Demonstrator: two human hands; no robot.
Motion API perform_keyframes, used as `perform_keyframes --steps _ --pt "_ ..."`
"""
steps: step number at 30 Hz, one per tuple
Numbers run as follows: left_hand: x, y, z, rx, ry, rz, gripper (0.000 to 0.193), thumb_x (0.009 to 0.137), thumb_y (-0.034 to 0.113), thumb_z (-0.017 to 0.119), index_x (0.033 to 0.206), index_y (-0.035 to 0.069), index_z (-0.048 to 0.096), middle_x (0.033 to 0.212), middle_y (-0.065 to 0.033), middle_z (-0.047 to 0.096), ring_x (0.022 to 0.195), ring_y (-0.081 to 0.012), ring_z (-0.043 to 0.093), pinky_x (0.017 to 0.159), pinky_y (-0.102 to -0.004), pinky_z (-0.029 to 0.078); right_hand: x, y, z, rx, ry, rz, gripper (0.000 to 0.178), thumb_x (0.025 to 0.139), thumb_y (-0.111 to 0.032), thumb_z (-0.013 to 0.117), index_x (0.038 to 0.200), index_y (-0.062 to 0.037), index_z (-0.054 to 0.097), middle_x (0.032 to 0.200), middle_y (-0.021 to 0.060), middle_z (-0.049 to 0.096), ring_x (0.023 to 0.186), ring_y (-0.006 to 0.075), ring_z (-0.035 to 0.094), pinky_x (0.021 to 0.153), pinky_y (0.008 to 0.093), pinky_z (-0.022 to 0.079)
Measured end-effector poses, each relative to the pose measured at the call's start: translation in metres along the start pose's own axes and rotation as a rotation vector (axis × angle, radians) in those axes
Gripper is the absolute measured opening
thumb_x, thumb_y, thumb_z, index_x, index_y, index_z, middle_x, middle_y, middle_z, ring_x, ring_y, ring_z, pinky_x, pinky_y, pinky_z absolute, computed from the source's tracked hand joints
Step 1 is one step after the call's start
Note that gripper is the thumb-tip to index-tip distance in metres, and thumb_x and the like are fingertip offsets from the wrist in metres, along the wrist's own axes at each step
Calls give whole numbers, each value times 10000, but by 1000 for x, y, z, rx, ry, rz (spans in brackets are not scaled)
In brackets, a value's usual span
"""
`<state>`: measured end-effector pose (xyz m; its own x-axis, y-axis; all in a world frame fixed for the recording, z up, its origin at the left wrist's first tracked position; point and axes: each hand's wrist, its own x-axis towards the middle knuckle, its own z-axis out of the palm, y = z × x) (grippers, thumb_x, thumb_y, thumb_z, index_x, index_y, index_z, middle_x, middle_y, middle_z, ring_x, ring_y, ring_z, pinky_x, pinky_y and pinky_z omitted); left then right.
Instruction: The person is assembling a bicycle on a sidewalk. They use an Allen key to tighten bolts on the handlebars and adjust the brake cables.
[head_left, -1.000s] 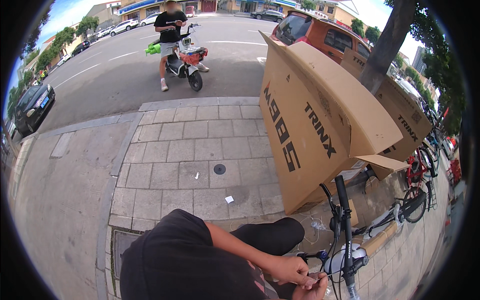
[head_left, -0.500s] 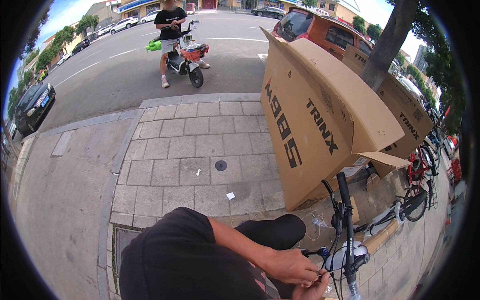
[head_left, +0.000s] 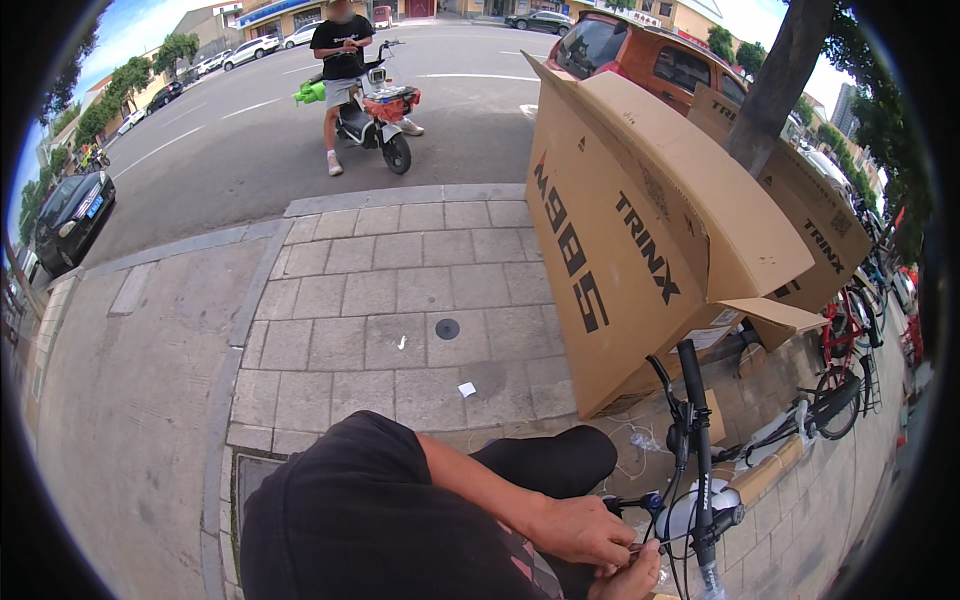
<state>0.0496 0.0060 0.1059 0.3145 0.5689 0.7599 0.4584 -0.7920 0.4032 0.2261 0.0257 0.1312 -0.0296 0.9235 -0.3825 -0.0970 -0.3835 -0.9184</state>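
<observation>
Handlebar, one, worked by two hands, left hand, right hand.

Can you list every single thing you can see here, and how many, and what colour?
Cardboard boxes: two, brown, big and flat, standing on the pavement at right, one behind the other.
Bicycle handlebar: one, black with cables, lower right, by the hands.
Parked bicycles: several, red and dark, far right; exact count unclear.
Scooter: one, dark with red at the front, on the road, a person in a black top astride it.
Vehicle: one, orange-red, behind the boxes.
Car: one, black, parked at left.
Tree trunk: one, grey-brown, upper right.
Paper scraps: two, white, on the paving.
Round cover: one, dark, set in the paving.
Left hand: one, on the small parts by the handlebar.
Right hand: one, partly cut off, just below the left.
</observation>
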Motion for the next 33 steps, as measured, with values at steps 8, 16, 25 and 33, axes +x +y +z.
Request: perform_keyframes --steps 8,16,25,33 --pt "2 0 -2 28 32 5 128 880 176 693 900 110 585 849 -24 577 738 -210 655 505 -357 498 1 -2 -4 -241 4 82 219 1020 -268 621 1026 -57 681 673 35 544 525 133 495 449 273 380" --pt "-2 5 -4 -332 -119 -454 402 949 428 740 799 101 560 719 -42 586 626 -288 627 521 -390 442 5 -4 -26 -117 -306 11 277 1065 -306 575 928 -68 610 779 22 595 628 111 500 548 266 402" --pt "-7 16 -4 -309 -128 -511 376 990 401 690 838 65 619 734 -105 631 663 -341 647 543 -447 478 33 32 -38 248 -560 -149 364 1082 -276 579 804 -50 509 684 27 483 493 65 367 431 218 308" --pt "-2 3 2 -960 -368 -1100 568 1009 580 628 846 38 669 619 -53 610 501 -160 604 464 -301 447 48 45 -32 362 -641 -230 387 1079 -305 578 798 -56 485 645 24 464 474 78 377 415 233 335"
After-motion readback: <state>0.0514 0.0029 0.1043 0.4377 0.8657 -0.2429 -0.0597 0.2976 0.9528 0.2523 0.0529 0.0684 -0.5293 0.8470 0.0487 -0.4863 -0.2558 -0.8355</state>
